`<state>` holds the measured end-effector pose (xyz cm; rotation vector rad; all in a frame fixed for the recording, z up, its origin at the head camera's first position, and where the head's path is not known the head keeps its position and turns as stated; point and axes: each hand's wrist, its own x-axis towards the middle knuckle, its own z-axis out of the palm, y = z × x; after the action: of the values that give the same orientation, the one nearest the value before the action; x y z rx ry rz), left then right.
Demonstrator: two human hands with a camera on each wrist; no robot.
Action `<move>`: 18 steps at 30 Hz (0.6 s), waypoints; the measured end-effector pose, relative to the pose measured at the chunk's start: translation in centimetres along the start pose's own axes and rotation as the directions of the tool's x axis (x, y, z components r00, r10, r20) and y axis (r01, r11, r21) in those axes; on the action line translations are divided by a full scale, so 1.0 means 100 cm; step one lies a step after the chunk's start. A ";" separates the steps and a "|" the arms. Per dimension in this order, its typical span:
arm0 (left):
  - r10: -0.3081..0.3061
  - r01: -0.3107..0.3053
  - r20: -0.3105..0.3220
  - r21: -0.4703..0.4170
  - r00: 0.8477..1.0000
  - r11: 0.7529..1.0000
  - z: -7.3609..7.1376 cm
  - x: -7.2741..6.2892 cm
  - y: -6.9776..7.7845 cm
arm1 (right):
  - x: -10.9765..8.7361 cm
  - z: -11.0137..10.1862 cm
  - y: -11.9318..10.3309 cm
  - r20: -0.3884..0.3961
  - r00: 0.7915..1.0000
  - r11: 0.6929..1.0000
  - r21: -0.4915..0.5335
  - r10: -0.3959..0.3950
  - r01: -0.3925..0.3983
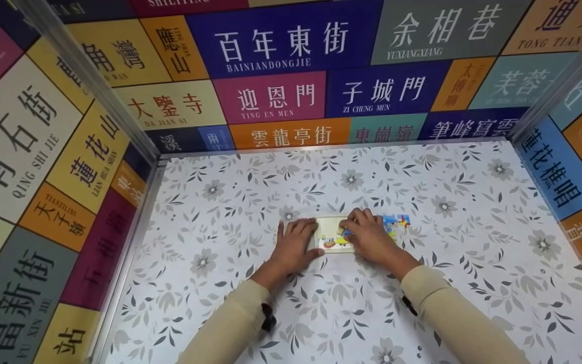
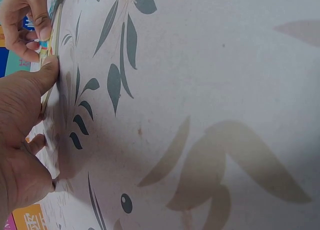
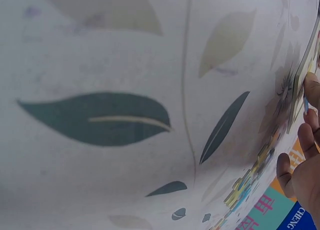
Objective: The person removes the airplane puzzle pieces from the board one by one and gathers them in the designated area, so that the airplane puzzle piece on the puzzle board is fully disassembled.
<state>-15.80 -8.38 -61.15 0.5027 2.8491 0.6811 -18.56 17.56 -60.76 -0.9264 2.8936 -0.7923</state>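
Observation:
A small rectangular puzzle board (image 1: 329, 226) with a pale bare area and some coloured pieces lies on the patterned tabletop. My left hand (image 1: 293, 245) steadies its left end, fingers stretched toward the far corner and thumb at the near edge. In the left wrist view that thumb (image 2: 47, 72) presses along the board's edge. My right hand (image 1: 372, 237) reaches over the board's right part, its fingertips pinching a small coloured puzzle piece (image 2: 44, 45). A light blue bit of a piece (image 3: 306, 105) shows below the right thumb. The right hand hides much of the board's right side.
Loose colourful puzzle pieces (image 1: 401, 221) lie just right of the board, and they appear bunched in the right wrist view. A white tabletop (image 1: 271, 182) with grey leaves and flowers spreads around. Panels with street-name signs (image 1: 281, 45) enclose the back and sides.

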 end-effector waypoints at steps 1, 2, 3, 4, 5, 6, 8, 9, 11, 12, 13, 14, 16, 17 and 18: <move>-0.001 0.001 0.000 0.001 1.000 1.000 0.000 0.000 0.000 | 0.000 0.000 0.000 -0.004 1.000 1.000 -0.009 -0.004 0.004; -0.001 0.001 0.000 -0.001 1.000 1.000 0.000 0.000 0.000 | 0.001 0.001 0.000 -0.009 1.000 1.000 -0.022 -0.011 0.010; -0.002 0.002 0.000 -0.001 1.000 1.000 0.000 0.000 0.000 | 0.001 0.001 0.000 -0.012 1.000 0.999 -0.036 -0.017 0.017; -0.002 0.002 0.000 -0.002 1.000 1.000 0.000 -0.001 0.001 | 0.001 0.001 0.000 -0.015 1.000 0.999 -0.048 -0.021 0.021; -0.002 0.002 0.000 -0.001 1.000 1.000 -0.001 -0.001 0.001 | 0.001 0.002 0.000 -0.016 1.000 0.998 -0.058 -0.024 0.023; -0.003 0.003 0.002 0.000 1.000 1.000 -0.001 -0.001 0.001 | 0.001 0.002 0.000 -0.018 0.999 0.997 -0.070 -0.028 0.027; -0.002 0.002 -0.001 -0.002 1.000 1.000 -0.002 -0.001 0.002 | 0.002 0.003 0.001 -0.020 0.999 0.995 -0.096 -0.037 0.035; -0.002 0.002 -0.002 0.001 1.000 1.000 -0.002 -0.001 0.002 | 0.002 0.003 0.001 -0.020 0.999 0.994 -0.104 -0.039 0.037; -0.004 0.004 -0.002 0.005 1.000 1.000 -0.002 -0.001 0.002 | 0.001 0.003 0.002 -0.021 0.999 0.992 -0.120 -0.043 0.040; -0.004 0.004 -0.002 0.006 1.000 1.000 -0.002 -0.001 0.002 | 0.001 0.004 0.002 -0.022 0.999 0.990 -0.131 -0.046 0.043; -0.004 0.004 -0.002 0.005 1.000 1.000 -0.002 0.000 0.002 | 0.001 0.004 0.002 -0.023 0.999 0.990 -0.137 -0.048 0.045; -0.004 0.004 -0.002 0.006 1.000 1.000 -0.002 -0.001 0.002 | 0.001 0.004 0.002 -0.022 0.999 0.989 -0.141 -0.048 0.045; -0.003 0.003 -0.002 0.006 1.000 1.000 -0.002 -0.001 0.002 | 0.001 0.005 0.002 -0.021 0.999 0.987 -0.153 -0.044 0.040; -0.002 0.002 -0.002 0.005 1.000 1.000 -0.002 -0.001 0.002 | 0.000 0.005 0.002 -0.019 0.999 0.987 -0.155 -0.040 0.037; -0.002 0.002 -0.002 0.004 1.000 1.000 -0.001 -0.001 0.002 | 0.000 0.005 0.002 -0.017 0.999 0.987 -0.155 -0.036 0.033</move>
<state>-15.69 -8.33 -60.93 0.5005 2.8535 0.6758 -18.63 17.48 -61.28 -0.9887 2.9993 -0.5874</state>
